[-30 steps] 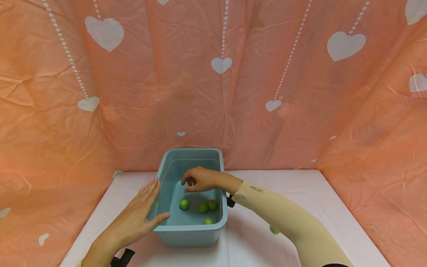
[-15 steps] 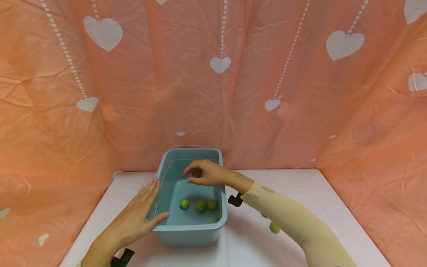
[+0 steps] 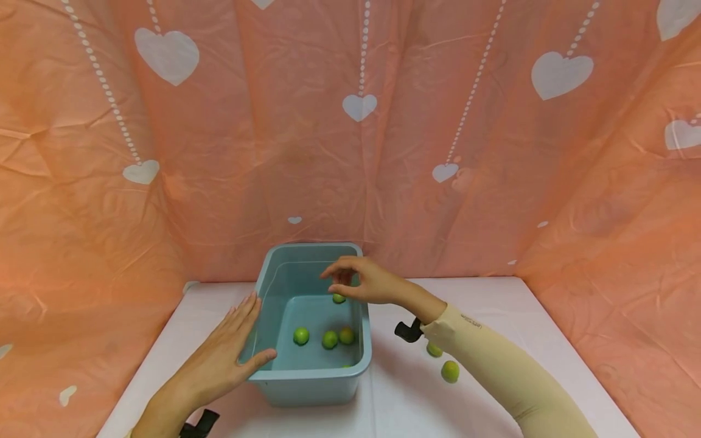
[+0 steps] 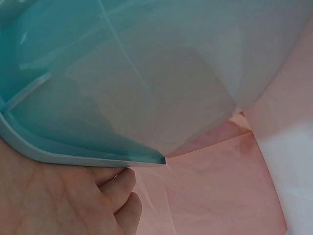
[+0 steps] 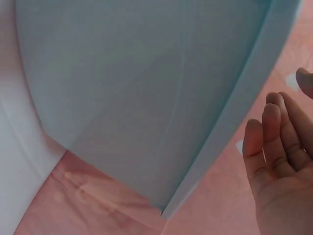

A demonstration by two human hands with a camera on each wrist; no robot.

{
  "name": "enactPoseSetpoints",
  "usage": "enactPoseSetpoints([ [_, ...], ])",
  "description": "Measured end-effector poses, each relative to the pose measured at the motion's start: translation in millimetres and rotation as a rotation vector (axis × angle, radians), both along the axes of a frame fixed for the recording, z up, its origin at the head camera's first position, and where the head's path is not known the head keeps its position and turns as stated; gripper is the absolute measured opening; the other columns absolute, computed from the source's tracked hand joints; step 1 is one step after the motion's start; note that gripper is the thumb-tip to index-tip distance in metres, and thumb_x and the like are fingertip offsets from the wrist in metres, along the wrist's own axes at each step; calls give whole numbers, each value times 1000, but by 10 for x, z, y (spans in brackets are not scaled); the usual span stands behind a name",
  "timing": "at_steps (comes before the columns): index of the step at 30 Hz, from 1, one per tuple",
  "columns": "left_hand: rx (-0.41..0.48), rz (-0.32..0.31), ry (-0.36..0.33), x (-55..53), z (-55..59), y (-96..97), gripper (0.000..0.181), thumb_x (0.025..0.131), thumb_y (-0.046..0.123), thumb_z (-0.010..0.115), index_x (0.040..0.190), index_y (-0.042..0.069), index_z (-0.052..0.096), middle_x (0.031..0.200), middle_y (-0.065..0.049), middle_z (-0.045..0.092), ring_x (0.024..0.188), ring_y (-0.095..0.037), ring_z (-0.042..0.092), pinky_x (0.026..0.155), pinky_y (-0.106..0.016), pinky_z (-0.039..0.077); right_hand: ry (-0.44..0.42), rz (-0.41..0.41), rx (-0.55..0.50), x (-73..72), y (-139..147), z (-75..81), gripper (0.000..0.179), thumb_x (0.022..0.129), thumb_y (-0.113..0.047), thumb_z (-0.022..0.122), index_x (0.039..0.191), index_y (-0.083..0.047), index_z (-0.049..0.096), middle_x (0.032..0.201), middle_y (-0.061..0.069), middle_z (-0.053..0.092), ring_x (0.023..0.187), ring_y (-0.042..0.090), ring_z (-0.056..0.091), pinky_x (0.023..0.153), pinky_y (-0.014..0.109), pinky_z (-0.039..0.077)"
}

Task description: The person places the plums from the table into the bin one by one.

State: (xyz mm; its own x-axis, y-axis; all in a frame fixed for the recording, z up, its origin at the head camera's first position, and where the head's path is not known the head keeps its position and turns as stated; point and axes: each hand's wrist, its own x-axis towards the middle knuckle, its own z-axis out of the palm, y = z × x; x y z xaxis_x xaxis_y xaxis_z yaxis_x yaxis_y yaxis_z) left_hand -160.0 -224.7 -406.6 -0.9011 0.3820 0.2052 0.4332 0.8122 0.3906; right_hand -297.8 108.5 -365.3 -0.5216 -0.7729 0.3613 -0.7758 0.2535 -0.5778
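Observation:
A blue-grey plastic bin [image 3: 306,389] stands on the table. My left hand [image 3: 216,359] rests on its left rim with straight fingers, the thumb spread toward the near left corner. Above the bin's right rim hovers my right hand [image 3: 369,281], its fingers loosely bent and nothing visible between them. In the right wrist view those fingertips [image 5: 271,115] stand apart from the rim. Several small round green fruits, like limes, lie in the bin: one lime [image 3: 339,298] just below the right hand, another lime [image 3: 301,336] nearer the middle, more at the near right.
Right of the bin, two more limes lie on the white-covered table [image 3: 400,389]: a farther lime [image 3: 434,349] partly behind the right forearm, and a nearer lime [image 3: 450,371]. A pink curtain [image 3: 296,152] with white hearts encloses the back and sides.
My right hand has risen and moved right, from over the bin's middle to its right rim. A lime beneath it and both limes on the table have come into view. The left hand stays put.

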Motion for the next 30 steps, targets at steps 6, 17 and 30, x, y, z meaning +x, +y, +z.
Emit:
enactPoseSetpoints([
  [6,0,-10,22,7,-9,-14,98,103,58,65,169,-1,24,178,-19,18,164,-39,17,131,-21,-5,-12,2,-35,56,125,9,29,102,-11,75,130,-6,74,106,1,71,86,10,66,79,31,62],
  [17,2,-16,42,7,-24,1,96,103,55,67,169,-1,25,178,-19,19,165,-38,17,125,-12,-9,-3,-53,-91,194,329,-11,26,101,-12,77,127,-8,75,102,-2,71,89,13,65,81,38,62],
  [30,-5,-21,43,3,-28,-4,97,103,56,67,169,-1,25,178,-19,18,165,-38,17,128,-16,-8,5,-137,-114,282,593,-126,28,100,-12,79,127,-12,76,101,-6,69,89,13,65,82,34,61],
])
